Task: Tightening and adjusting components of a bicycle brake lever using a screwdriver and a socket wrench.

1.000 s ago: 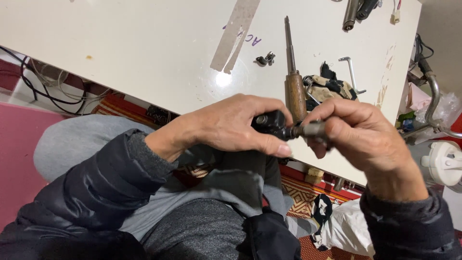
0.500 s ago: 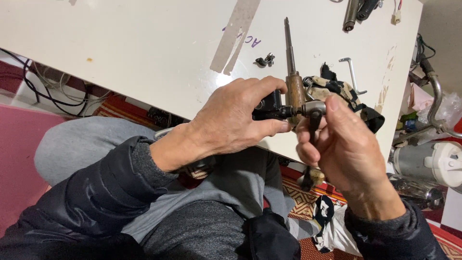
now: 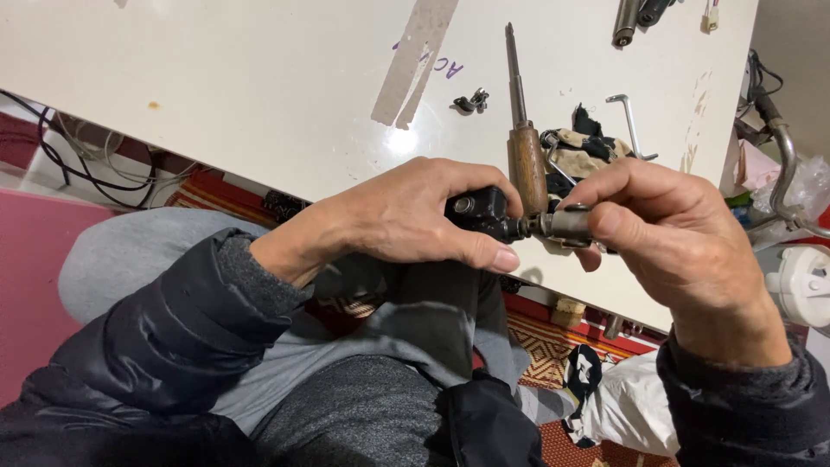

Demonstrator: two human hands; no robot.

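Head view: left hand [image 3: 406, 220] is clamped around a black metal part [image 3: 480, 210] (near table edge); right hand [image 3: 670, 229] pinches its grey cylindrical fitting [image 3: 566, 225], just right of a wooden-handled screwdriver [image 3: 525, 147] on the white table [image 3: 259, 78].

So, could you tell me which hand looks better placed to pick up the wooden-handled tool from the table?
Probably the right hand: it pinches only a small metal cylinder, right beside the wooden-handled tool. The left hand is wrapped around the black part.
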